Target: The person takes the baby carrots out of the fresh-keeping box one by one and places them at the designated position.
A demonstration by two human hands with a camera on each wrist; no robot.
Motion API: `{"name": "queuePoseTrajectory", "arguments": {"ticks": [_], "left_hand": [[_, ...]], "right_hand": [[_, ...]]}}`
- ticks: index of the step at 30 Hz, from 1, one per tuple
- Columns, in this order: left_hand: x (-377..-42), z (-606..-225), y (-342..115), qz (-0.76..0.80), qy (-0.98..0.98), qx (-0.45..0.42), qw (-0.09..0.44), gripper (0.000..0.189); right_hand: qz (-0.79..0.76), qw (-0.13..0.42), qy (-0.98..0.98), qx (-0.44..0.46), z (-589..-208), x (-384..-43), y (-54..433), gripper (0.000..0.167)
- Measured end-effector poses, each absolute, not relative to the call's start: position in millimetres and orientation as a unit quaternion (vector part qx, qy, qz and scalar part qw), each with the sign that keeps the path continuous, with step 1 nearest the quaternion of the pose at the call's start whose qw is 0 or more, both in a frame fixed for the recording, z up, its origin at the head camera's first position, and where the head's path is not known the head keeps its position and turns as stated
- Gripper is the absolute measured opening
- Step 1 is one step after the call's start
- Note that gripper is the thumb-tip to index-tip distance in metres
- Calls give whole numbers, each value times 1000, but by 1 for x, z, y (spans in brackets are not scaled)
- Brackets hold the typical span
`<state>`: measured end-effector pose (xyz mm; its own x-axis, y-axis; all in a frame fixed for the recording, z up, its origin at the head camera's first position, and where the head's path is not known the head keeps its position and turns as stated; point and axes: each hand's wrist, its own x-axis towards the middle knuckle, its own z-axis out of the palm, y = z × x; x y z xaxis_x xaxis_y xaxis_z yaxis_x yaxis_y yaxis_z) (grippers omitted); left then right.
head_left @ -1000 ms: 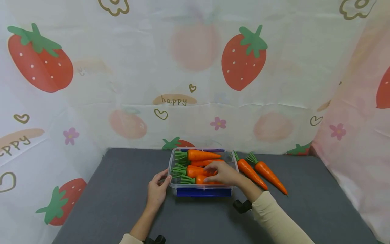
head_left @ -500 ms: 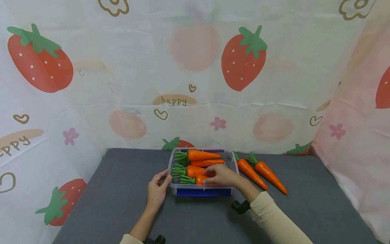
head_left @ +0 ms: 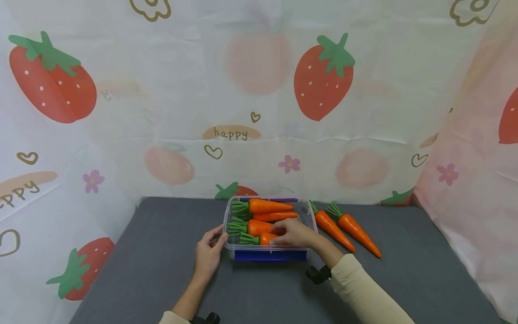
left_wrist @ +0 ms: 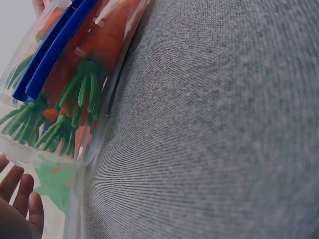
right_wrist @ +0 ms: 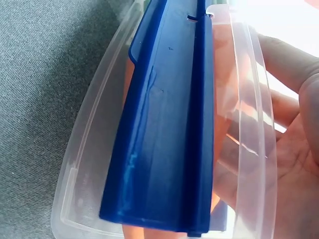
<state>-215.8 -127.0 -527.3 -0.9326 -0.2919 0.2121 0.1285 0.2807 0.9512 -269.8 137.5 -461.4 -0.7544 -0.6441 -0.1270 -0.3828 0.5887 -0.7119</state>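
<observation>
A clear plastic food container [head_left: 247, 247] with blue side clips [head_left: 270, 255] holds several orange carrots with green tops. My left hand [head_left: 208, 257] rests against its left end, thumb at the rim and fingers loosely extended in the left wrist view. My right hand [head_left: 297, 233] reaches over the rim into the container, with thumb and fingers around the front carrot [head_left: 265, 238]. The hand hides that carrot's tip. Through the clear wall in the right wrist view, the fingers [right_wrist: 232, 154] show close to the orange. Another carrot [head_left: 267, 206] lies along the back side.
Two carrots lie on the grey cloth right of the container: one carrot [head_left: 333, 230] close to its end, another carrot [head_left: 360, 235] farther right. A strawberry-printed curtain [head_left: 259, 175] stands behind the table [head_left: 174, 225].
The right hand has shifted slightly left and settled lower over the front carrot. The left hand, the container and the two carrots on the table keep their places.
</observation>
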Motion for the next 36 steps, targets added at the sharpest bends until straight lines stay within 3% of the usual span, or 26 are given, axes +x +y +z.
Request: {"name": "queuePoseTrajectory", "arguments": {"ticks": [8,17,30,36], "left_hand": [[-214,-525,-126,-599,-780,46,176,34],[-215,-526,-126,-596,-783,48,171,34],[-216,-528,-126,-602,-778,50,175,32],[-217,-528,-127,-603,-776,52,176,32]], "right_hand": [[-351,192,864,-306,-461,-270,142,35],[-380,234,847,-289,-459,-272,143,36],[-383,186,853,-302,-465,-275,145,34],[-374,201,852,-307,-463,-275,143,39]]}}
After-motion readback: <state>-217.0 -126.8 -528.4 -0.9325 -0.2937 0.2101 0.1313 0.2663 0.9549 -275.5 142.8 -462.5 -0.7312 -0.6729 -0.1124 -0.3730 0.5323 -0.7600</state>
